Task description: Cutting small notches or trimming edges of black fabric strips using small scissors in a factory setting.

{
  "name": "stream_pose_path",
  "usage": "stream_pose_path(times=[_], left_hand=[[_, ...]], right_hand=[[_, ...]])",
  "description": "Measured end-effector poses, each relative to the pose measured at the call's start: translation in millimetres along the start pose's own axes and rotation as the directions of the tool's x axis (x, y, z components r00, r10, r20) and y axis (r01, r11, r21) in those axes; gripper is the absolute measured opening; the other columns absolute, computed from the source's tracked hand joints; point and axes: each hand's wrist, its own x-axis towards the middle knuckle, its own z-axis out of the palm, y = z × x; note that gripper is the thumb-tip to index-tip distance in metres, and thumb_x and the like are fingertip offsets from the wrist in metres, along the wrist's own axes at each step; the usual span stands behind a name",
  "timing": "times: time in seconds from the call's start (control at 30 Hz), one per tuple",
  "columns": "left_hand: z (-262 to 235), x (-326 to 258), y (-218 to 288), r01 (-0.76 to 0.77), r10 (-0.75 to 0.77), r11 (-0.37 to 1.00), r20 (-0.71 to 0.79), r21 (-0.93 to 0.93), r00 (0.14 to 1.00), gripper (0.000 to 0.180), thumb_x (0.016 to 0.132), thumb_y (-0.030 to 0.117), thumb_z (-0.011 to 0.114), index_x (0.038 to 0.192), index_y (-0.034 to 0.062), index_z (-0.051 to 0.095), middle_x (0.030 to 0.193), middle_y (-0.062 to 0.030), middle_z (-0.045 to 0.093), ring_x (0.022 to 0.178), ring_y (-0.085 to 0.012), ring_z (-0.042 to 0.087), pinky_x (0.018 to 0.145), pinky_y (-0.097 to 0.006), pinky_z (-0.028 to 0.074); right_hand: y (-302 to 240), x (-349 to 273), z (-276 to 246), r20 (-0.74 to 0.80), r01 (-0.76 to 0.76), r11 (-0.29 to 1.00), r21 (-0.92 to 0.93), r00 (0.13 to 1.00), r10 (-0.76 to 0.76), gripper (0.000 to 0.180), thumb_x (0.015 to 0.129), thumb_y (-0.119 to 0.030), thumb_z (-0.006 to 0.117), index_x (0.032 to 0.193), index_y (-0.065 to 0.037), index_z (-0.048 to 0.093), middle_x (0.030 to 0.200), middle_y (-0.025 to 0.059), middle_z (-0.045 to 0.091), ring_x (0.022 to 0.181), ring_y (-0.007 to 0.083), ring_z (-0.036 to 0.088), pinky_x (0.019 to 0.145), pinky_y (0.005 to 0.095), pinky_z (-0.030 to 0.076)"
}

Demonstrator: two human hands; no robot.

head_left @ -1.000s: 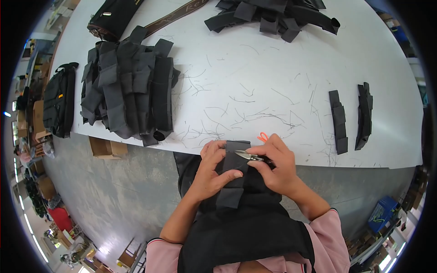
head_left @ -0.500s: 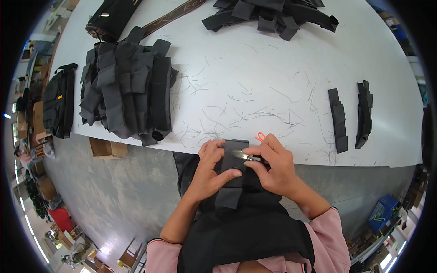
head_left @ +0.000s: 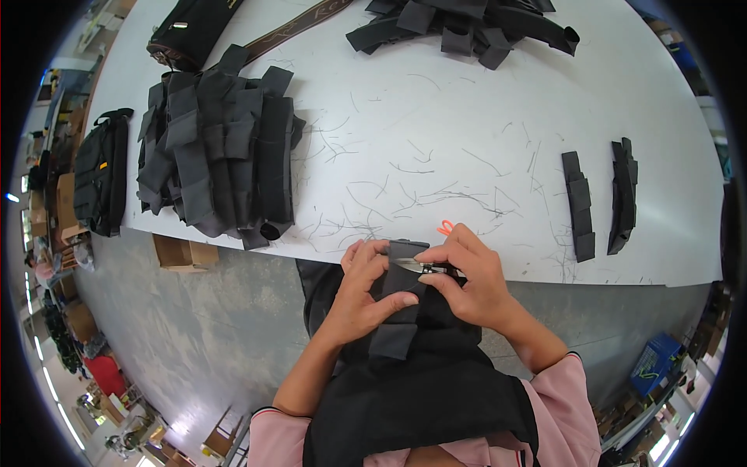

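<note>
My left hand (head_left: pixel 364 284) grips a black fabric strip (head_left: pixel 393 341) with folded, overlapping sections, at the table's near edge. The strip's lower end hangs down in front of my black apron. In my right hand (head_left: pixel 471 280) is a pair of thread snips (head_left: pixel 428 268), closed round by thumb and fingers. Their metal blades lie against the strip's upper part, just right of my left fingers. An orange loop (head_left: pixel 445 227) sticks out beyond my right hand. Whether a thread is between the blades is too small to tell.
Loose thread ends litter the white table (head_left: pixel 373 109). A large pile of black strips (head_left: pixel 214 148) lies at left, another pile (head_left: pixel 467 23) at the far side. Two separate strips (head_left: pixel 578 206) lie at right. A black backpack (head_left: pixel 105 171) and a black bag (head_left: pixel 191 31) sit at left.
The strip's upper part has tipped, so its top edge now shows folded over. The snips' blades have turned and look narrower, partly behind the fabric. Both hands have shifted only slightly.
</note>
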Motion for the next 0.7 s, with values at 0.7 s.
stream_pose_path(times=[0.7], left_hand=[[7,-1,-15,0.110,-0.162,0.959,-0.186,-0.263,0.969,0.047,0.067,0.034,0.079,0.100,0.0046,0.062,0.117,-0.0102,0.052,0.112,-0.0274,0.045,0.099,-0.036,0.030]], right_hand=[[-13,-29,4,-0.184,-0.058,0.971,-0.232,0.983,0.015,0.029,0.067,-0.005,0.074,0.094,-0.006,0.065,0.073,0.0058,0.050,0.056,0.0207,0.052,0.049,0.0308,0.042]])
